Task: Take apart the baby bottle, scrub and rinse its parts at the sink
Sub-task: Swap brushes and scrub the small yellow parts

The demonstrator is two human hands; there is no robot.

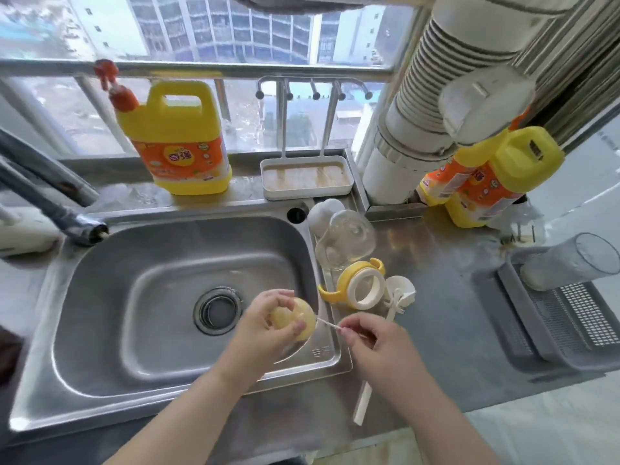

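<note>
The left grip [268,325] curls its fingers around a pale yellow bottle part [295,322], holding it over the near right corner of the steel sink [110,297]. The right grip [372,333] pinches a thin white straw brush [330,325] whose tip points into that part, just above the sink's right rim.

On the table [436,313] just right of the sink, the clear bottle body [345,239] lies on its side, with a white cap [323,213] beside it at the far end. Nearer stands the yellow-handled collar ring [364,286], touching a white bottle brush [396,297] whose long handle runs toward the near edge of the table.

On the far ledge a yellow detergent jug [177,139] stands upright, left of a white drying rack [307,176] with metal pegs. A second yellow jug [486,179] leans at the far right beside a ribbed white duct [419,129]. A grey basket [570,327] at the right holds a clear tumbler [577,263] lying on its side. The tap [50,203] reaches in from the left.
</note>
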